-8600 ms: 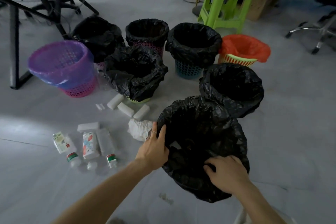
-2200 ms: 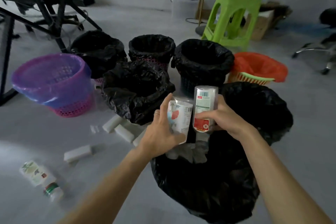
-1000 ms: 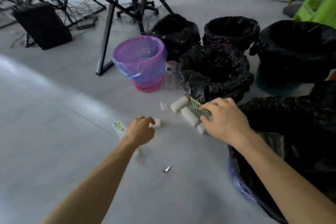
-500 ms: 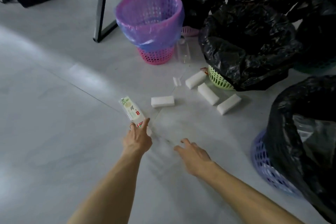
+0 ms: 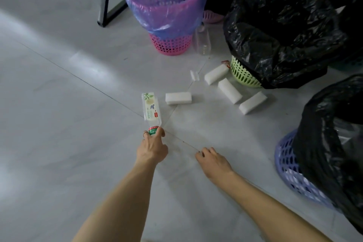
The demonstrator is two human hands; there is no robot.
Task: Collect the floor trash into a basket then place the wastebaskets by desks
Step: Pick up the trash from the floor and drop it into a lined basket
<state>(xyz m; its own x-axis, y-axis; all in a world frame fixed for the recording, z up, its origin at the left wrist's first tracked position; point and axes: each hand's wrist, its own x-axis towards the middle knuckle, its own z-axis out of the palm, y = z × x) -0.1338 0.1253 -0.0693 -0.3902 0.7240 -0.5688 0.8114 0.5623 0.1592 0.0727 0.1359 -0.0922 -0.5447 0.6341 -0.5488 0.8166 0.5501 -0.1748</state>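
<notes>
Floor trash is only partly gathered: the left hand pinches the capped neck of a flattened plastic bottle on the grey floor, while the right hand hovers loosely curled and empty. At right, the nearest basket, lined in black, already holds something pale. Beyond lie four white blocks, a clear bottle beside the pink basket, and more lined baskets, apparently none yet moved to desks.

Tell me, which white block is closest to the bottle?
The lone white block just right of the bottle. The three other blocks lie farther off, by the green basket.
</notes>
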